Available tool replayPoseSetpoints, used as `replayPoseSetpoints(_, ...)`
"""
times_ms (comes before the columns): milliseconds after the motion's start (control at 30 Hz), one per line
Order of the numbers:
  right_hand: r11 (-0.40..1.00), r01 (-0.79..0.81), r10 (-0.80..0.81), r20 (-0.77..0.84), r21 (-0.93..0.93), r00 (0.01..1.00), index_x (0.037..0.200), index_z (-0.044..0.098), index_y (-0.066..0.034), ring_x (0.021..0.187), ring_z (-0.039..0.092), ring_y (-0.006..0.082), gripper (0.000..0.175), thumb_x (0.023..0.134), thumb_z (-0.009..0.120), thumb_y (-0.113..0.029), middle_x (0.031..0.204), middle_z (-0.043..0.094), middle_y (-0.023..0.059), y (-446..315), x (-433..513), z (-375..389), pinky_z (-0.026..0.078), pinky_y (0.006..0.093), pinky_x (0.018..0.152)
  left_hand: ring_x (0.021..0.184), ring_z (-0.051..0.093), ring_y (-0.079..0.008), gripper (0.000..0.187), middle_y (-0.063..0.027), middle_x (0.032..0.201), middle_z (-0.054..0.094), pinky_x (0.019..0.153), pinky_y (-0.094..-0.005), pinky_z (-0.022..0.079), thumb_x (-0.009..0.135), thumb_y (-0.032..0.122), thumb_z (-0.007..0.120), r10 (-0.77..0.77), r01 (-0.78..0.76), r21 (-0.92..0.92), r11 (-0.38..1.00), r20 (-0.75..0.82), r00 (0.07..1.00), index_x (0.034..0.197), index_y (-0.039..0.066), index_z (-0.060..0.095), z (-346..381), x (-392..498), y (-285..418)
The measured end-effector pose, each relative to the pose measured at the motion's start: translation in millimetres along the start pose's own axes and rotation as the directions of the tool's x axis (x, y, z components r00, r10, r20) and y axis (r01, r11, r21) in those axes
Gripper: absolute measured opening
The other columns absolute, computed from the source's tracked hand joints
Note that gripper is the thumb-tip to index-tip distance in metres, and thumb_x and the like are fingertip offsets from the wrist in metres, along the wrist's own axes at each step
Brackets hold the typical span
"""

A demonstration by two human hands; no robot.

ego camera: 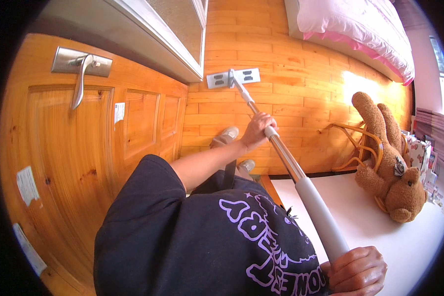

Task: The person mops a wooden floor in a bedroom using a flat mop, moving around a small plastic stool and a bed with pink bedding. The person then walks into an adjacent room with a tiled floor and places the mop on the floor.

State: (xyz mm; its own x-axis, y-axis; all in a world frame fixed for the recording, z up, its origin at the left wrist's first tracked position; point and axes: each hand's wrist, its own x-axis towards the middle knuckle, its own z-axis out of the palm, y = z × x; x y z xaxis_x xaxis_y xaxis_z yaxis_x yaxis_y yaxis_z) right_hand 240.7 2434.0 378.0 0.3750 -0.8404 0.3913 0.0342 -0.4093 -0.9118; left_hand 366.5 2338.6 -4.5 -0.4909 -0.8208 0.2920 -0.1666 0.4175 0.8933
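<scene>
I hold a flat mop with both hands. My left hand [259, 129] is wrapped around the copper-coloured pole [286, 157], beside a white collar partway down. My right hand [357, 272] grips the thick light-grey handle sleeve [322, 214] at the upper end. The rectangular white mop head [234, 78], with dark clip slots on its top, rests on the wooden floor near a white-framed corner. Its underside is hidden.
A wooden door [96, 148] with a metal lever handle [82, 79] stands on the left. A bed with pink bedding [355, 26] is at the upper right. A large brown teddy bear [392, 162] sits in a rattan chair [373, 142] by a white wall [355, 222]. My shoes [230, 132] are on the floor [259, 48].
</scene>
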Motion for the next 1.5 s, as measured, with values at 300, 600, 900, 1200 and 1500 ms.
replayPoseSetpoints(300,0.998,-0.004,0.007,-0.042,0.058,0.999,0.077,0.064,0.0051,0.047,0.051,0.0174,0.018,0.081,0.061,-0.012,0.057,0.052,0.0061,-67.6,-90.5,8.7,0.046,0.0315,0.048,0.072,0.054,-0.0277,0.019,-0.0077,0.070,0.055,0.070,-0.0369,0.043,0.075,0.011,0.069,0.007,-0.010,0.030,0.999,0.087,0.996,0.072,0.007,0.051,53.7,-92.5,68.3)
replayPoseSetpoints(600,0.986,0.164,-0.162,-0.103,0.009,0.981,0.074,0.062,0.0015,0.045,0.049,0.0150,0.019,0.083,0.062,-0.015,0.054,0.047,0.0034,-81.8,-112.6,-2.3,0.044,0.0295,0.045,0.069,0.055,-0.0259,0.014,-0.0079,0.072,0.059,0.064,-0.0353,0.045,0.073,0.011,0.071,0.092,-0.091,-0.017,0.996,0.193,0.977,0.074,0.004,0.059,49.0,-58.2,92.3)
replayPoseSetpoints(900,0.974,0.181,-0.213,-0.272,-0.139,0.938,0.074,0.067,0.0022,0.043,0.050,0.0141,0.007,0.075,0.064,-0.004,0.051,0.050,0.0026,-8.8,-64.4,-16.5,0.045,0.0277,0.043,0.076,0.057,-0.0261,0.007,-0.0079,0.075,0.059,0.069,-0.0362,0.046,0.072,0.010,0.067,0.105,-0.108,0.014,0.994,0.128,0.986,0.071,0.008,0.060,27.3,64.6,6.8)
replayPoseSetpoints(1200,0.990,-0.100,0.058,-0.346,-0.105,0.936,0.072,0.067,-0.0005,0.044,0.052,0.0175,0.008,0.067,0.061,-0.003,0.050,0.051,0.0041,52.2,-5.7,-12.4,0.044,0.0304,0.047,0.078,0.055,-0.0297,0.011,-0.0092,0.076,0.057,0.069,-0.0378,0.045,0.068,0.006,0.065,0.050,-0.055,0.040,0.998,0.134,0.990,0.073,0.006,0.055,7.8,88.6,-75.4)
replayPoseSetpoints(1500,0.999,-0.052,0.052,-0.054,0.003,0.997,0.077,0.065,0.0099,0.042,0.052,0.0204,0.012,0.078,0.061,-0.001,0.053,0.055,0.0112,-13.4,39.5,-43.7,0.046,0.0317,0.045,0.077,0.055,-0.0294,0.020,-0.0084,0.076,0.056,0.069,-0.0385,0.044,0.068,0.002,0.067,0.045,-0.043,-0.031,0.999,0.076,0.996,0.085,0.006,0.055,1.1,36.2,0.6)
